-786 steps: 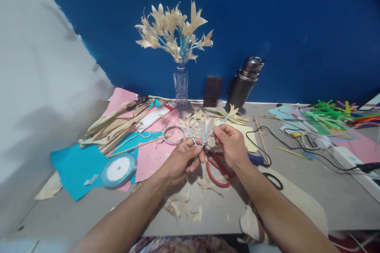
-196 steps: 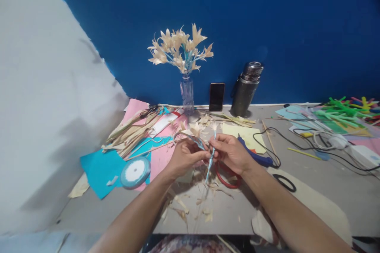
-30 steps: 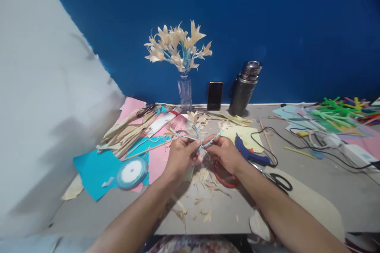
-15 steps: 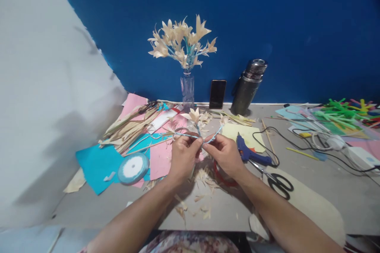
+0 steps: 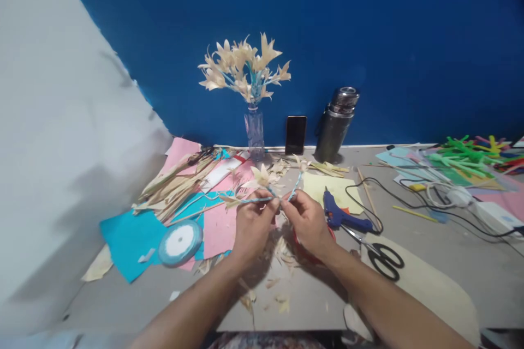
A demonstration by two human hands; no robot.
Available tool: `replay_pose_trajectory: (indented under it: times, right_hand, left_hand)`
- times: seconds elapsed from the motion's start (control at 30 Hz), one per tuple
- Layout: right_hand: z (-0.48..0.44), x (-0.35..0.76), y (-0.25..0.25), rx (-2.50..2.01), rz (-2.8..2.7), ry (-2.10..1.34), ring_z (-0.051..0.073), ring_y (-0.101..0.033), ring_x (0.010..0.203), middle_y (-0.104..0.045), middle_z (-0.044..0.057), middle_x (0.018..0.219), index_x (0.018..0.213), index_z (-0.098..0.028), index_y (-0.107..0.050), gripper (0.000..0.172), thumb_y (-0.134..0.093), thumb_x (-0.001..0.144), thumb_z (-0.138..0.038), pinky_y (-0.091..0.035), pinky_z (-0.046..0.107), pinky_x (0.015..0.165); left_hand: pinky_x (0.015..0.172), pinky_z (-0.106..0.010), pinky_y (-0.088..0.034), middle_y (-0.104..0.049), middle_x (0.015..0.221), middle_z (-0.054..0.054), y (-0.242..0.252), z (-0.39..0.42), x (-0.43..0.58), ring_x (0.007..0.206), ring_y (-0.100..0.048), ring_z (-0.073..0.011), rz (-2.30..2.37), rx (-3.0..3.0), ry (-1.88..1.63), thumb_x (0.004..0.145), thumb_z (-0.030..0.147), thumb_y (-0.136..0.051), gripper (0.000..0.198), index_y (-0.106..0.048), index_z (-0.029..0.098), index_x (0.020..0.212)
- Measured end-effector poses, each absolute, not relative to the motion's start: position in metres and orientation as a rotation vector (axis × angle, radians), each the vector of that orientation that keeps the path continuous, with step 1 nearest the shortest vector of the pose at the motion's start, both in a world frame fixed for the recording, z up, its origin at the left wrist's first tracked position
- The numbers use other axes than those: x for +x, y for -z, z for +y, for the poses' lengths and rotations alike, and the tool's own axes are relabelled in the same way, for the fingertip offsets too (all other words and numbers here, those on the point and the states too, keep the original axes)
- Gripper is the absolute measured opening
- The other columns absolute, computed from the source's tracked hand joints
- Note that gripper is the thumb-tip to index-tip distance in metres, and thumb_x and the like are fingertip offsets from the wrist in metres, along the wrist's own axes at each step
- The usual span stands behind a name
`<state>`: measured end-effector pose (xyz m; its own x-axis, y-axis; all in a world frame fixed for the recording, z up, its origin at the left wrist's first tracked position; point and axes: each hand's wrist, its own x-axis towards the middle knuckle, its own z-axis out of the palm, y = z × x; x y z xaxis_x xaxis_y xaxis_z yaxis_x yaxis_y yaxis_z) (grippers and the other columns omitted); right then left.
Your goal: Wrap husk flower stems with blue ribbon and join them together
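My left hand (image 5: 252,224) and my right hand (image 5: 308,223) meet above the table, both closed in a pinch on a handmade flower spray. Its thin stems (image 5: 293,190) are wrapped in light blue. One pale, dried-leaf flower (image 5: 262,175) rises above my left hand, and a smaller bloom (image 5: 301,164) tops the stem at my right fingers. A third pale bloom (image 5: 231,200) points left past my left hand. My fingertips hide where the stems join. Below my right hand lies a partly covered red ring (image 5: 331,234).
Behind stands a clear bottle (image 5: 254,131) of similar flowers (image 5: 241,62), with a phone (image 5: 296,135) and a thermos (image 5: 336,125). A ribbon spool (image 5: 180,242) and dried husks (image 5: 167,188) lie left. Right are a glue gun (image 5: 344,214), its cord, scissors (image 5: 385,259) and pipe cleaners (image 5: 462,155).
The stem at my right fingers now stands steeper, its bloom shifted slightly left. The left-pointing bloom shows more clearly. Both hands keep their pinch, and the whole view has shifted slightly.
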<state>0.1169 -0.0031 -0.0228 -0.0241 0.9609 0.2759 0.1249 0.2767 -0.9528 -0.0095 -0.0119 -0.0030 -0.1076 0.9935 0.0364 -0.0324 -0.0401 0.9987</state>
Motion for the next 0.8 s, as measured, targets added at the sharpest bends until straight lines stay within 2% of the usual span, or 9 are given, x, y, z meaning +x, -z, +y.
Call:
replay_pose_trajectory:
  times: [0.23,0.37,0.53,0.63,0.8]
  right_hand:
    - [-0.008,0.114,0.024,-1.13,-1.553,-0.714,0.014,-0.053,0.058,-0.059,-0.001,0.067,0.076,-0.019,-0.057,0.014,-0.056,0.086,-0.028,-0.041,0.025,0.057]
    - [-0.01,0.113,0.025,-1.134,-1.675,-0.526,0.015,-0.055,0.063,-0.06,0.001,0.071,0.079,-0.02,-0.057,0.009,-0.053,0.086,-0.023,-0.042,0.027,0.063]
    - [-0.009,0.115,0.03,-1.125,-1.716,-0.423,0.017,-0.057,0.066,-0.062,0.003,0.074,0.08,-0.021,-0.058,0.01,-0.054,0.088,-0.024,-0.042,0.028,0.066]
    - [-0.008,0.115,0.029,-1.136,-1.678,-0.5,0.017,-0.056,0.066,-0.062,0.003,0.072,0.079,-0.021,-0.059,0.011,-0.055,0.089,-0.025,-0.041,0.028,0.066]
    - [-0.006,0.117,0.024,-1.089,-1.544,-0.87,0.016,-0.054,0.065,-0.062,0.001,0.072,0.081,-0.019,-0.064,0.017,-0.057,0.09,-0.031,-0.041,0.027,0.062]
  left_hand:
    - [0.051,-0.021,-0.043,-0.06,0.059,0.0,-0.001,-0.011,-0.015,0.054,-0.053,-0.0109,1.251,1.193,-1.399,0.078,0.032,-0.068,0.019,-0.065,0.014,0.07]
    - [0.06,-0.023,-0.046,-0.065,0.066,-0.001,0.0,-0.012,-0.019,0.061,-0.058,-0.013,1.256,1.334,-1.439,0.08,0.028,-0.066,0.015,-0.067,0.016,0.071]
    - [0.069,-0.026,-0.047,-0.069,0.071,-0.003,-0.001,-0.012,-0.022,0.069,-0.062,-0.0163,1.341,1.526,-1.363,0.083,0.027,-0.063,0.016,-0.07,0.017,0.073]
    - [0.069,-0.026,-0.047,-0.07,0.073,-0.003,-0.001,-0.011,-0.024,0.071,-0.063,-0.017,1.329,1.523,-1.366,0.083,0.026,-0.063,0.014,-0.071,0.018,0.074]
    - [0.065,-0.024,-0.048,-0.067,0.072,-0.002,0.002,-0.006,-0.022,0.069,-0.062,-0.0154,1.297,1.345,-1.397,0.082,0.03,-0.066,0.015,-0.068,0.016,0.076]
